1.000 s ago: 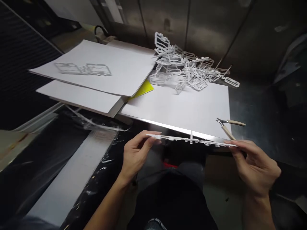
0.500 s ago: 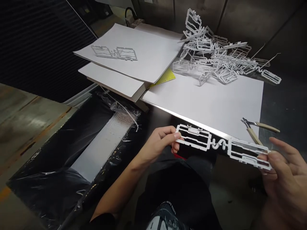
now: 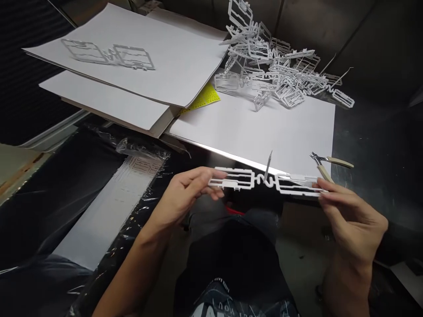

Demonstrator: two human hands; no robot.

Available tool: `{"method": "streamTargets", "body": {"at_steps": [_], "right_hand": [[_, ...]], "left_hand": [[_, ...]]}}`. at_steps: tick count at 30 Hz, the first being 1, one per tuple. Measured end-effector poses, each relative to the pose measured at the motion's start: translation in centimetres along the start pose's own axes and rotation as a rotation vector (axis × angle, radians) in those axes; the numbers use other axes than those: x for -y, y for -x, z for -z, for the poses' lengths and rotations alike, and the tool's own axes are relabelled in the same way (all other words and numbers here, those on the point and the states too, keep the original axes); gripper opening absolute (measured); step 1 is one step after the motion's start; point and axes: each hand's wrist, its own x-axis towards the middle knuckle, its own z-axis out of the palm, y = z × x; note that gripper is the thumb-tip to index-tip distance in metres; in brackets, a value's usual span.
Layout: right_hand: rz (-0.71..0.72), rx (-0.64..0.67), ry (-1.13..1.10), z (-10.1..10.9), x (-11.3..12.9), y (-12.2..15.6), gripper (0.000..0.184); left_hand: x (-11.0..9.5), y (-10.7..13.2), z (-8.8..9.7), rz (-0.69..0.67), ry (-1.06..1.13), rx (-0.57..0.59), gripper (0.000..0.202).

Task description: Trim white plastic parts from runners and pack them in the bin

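A white moulded plastic part [image 3: 264, 179], two slotted frames joined by a curvy runner, is stretched between my hands above my lap. A thin sprue stands up from its middle. My left hand [image 3: 194, 185] pinches the left frame's outer end. At the opposite end, my right hand [image 3: 346, 211] grips the right frame between thumb and fingers. Beyond the right hand, side cutters [image 3: 330, 163] with beige handles lie spread on the white sheet [image 3: 257, 132]. A tangled heap of similar white plastic parts [image 3: 274, 70] sits at the back of the table.
To the left, stacked white sheets [image 3: 172, 61] carry one similar double frame [image 3: 109, 55]. A yellow printed card [image 3: 205, 99] pokes out beneath them. Below stands a box lined with black plastic [image 3: 139, 224], with a pale stack of parts [image 3: 109, 207] inside.
The plastic part has been turned over, so its sprue now points upward and the left frame's tab faces me. My right hand has changed its hold. The view has shifted right.
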Motion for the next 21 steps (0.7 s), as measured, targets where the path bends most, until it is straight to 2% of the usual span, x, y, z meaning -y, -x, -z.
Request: {"method": "streamTargets", "body": {"at_steps": [2, 5, 7, 9, 11, 12, 14, 16, 18, 20, 21], "right_hand": [[0.029, 0.060, -0.053, -0.3, -0.2, -0.1, 0.015], [0.044, 0.033, -0.105, -0.6, -0.8, -0.6, 0.024], [0.014, 0.002, -0.122, -0.7, -1.2, -0.8, 0.032], [-0.055, -0.005, -0.112, -0.7, -1.4, -0.9, 0.042], [-0.085, -0.027, -0.067, -0.6, -1.6, -1.0, 0.044], [-0.047, -0.046, -0.033, -0.5, -1.6, -1.1, 0.040], [0.126, -0.092, 0.047, -0.3, -1.7, -1.5, 0.027], [0.336, -0.124, 0.115, 0.0, -1.7, -2.0, 0.024], [0.480, -0.135, 0.146, 0.1, -1.6, -2.5, 0.023], [0.575, -0.134, 0.146, 0.4, -1.6, -3.0, 0.019], [0.600, -0.123, 0.157, 0.6, -1.7, -3.3, 0.017]], "left_hand": [[0.2, 0.0, 0.0, -0.039, -0.075, -0.029, 0.032], [0.4, 0.1, -0.2, -0.134, -0.073, -0.037, 0.024], [0.4, 0.1, -0.5, -0.177, -0.027, -0.031, 0.033], [0.2, 0.1, -0.6, -0.186, 0.008, -0.024, 0.051], [-0.1, 0.2, -0.5, -0.186, 0.013, 0.007, 0.050], [-0.3, 0.2, -0.3, -0.176, -0.005, 0.048, 0.039], [-0.8, 0.3, 0.1, -0.119, -0.076, 0.178, 0.018], [-1.1, 0.3, 0.3, -0.019, -0.157, 0.345, 0.025], [-1.3, 0.4, 0.2, 0.073, -0.203, 0.471, 0.037], [-1.2, 0.4, -0.1, 0.109, -0.252, 0.515, 0.039], [-1.1, 0.5, -0.3, 0.100, -0.291, 0.495, 0.038]]}}
